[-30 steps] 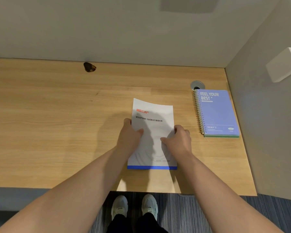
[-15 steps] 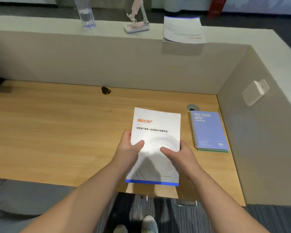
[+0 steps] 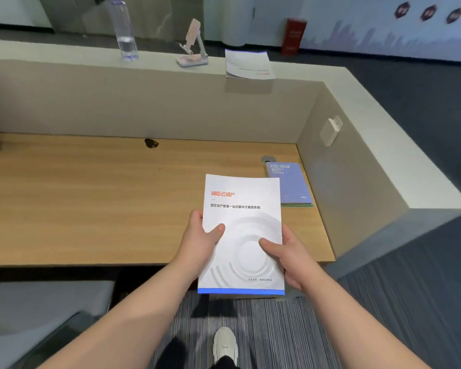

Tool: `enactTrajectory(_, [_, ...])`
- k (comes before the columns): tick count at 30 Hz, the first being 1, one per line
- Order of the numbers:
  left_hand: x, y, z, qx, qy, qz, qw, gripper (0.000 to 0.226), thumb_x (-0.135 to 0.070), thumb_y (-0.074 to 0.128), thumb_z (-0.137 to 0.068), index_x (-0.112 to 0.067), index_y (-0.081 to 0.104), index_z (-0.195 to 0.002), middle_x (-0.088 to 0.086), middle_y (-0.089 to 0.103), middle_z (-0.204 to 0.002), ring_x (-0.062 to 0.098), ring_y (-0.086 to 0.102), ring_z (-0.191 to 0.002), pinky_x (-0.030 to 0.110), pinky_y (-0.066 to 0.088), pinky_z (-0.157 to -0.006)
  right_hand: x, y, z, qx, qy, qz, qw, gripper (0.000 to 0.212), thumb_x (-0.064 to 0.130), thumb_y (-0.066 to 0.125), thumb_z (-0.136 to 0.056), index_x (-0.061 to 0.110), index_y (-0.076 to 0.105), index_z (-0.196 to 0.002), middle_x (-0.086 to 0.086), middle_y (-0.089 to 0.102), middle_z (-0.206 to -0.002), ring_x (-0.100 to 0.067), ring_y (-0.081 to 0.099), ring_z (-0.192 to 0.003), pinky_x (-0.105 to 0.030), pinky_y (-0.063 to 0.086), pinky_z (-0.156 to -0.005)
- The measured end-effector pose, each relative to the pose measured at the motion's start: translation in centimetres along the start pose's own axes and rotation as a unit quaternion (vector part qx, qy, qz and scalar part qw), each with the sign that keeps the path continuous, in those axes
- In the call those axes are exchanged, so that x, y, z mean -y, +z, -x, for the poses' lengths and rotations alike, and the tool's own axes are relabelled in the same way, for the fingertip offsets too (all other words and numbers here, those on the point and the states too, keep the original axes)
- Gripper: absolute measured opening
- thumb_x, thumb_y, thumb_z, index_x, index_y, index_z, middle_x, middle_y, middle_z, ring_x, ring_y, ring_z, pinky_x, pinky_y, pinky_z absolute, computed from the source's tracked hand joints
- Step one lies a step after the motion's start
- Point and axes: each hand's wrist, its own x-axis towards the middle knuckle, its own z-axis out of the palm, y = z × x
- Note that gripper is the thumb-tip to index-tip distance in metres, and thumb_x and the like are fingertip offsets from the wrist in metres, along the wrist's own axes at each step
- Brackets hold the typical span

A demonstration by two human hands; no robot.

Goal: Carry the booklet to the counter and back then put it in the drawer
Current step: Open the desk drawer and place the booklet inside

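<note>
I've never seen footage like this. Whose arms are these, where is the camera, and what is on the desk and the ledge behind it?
No machine here: a person wears a camera on the head, looking forward and down, so you see their own arms and a shoe. The left hand and right hand hold a white booklet with a blue bottom edge, each with a grip on one side. On the wooden desk lies a purple spiral notebook. On the ledge behind stand a clear bottle and a phone stand, beside a second booklet.
</note>
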Motion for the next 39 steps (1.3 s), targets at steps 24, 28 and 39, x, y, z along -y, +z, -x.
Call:
enactTrajectory(24, [8.9,9.8,7.0,0.078,-0.152,0.079,0.982,0.035,-0.037,0.044,-0.101,-0.01,0.066,-0.106,0.012,0.076,-0.099,0.017,0.073,-0.08,0.033,0.06,-0.069,-8.1,-13.8,6.1,-0.058,0.063,-0.045,0.995,0.043,-0.007,0.065,-0.096,0.023,0.066,-0.127,-0.01,0.079,-0.12,-0.037,0.077,-0.106,-0.053,0.065,-0.079])
enactTrajectory(28, [12.5,9.8,5.5,0.09,-0.053,-0.258,0.96,0.032,-0.025,0.046,-0.105,-0.011,0.063,-0.128,0.004,0.066,-0.122,0.022,0.066,-0.105,0.038,0.053,-0.092,-8.5,-16.6,5.4,-0.057,0.068,-0.042,0.995,0.045,-0.008,0.061,-0.097,0.021,0.063,-0.131,-0.01,0.078,-0.123,-0.037,0.075,-0.11,-0.059,0.061,-0.089])
enactTrajectory(39, [16.4,13.8,3.6,0.193,0.176,-0.611,0.747,0.069,-0.027,0.05,-0.095,-0.017,0.024,-0.159,0.002,0.028,-0.162,0.026,0.04,-0.129,0.037,0.041,-0.094,-9.9,-19.7,3.5,-0.032,0.097,-0.029,0.994,0.046,-0.005,0.064,-0.097,0.024,0.064,-0.132,-0.009,0.077,-0.127,-0.035,0.074,-0.114,-0.062,0.056,-0.099])
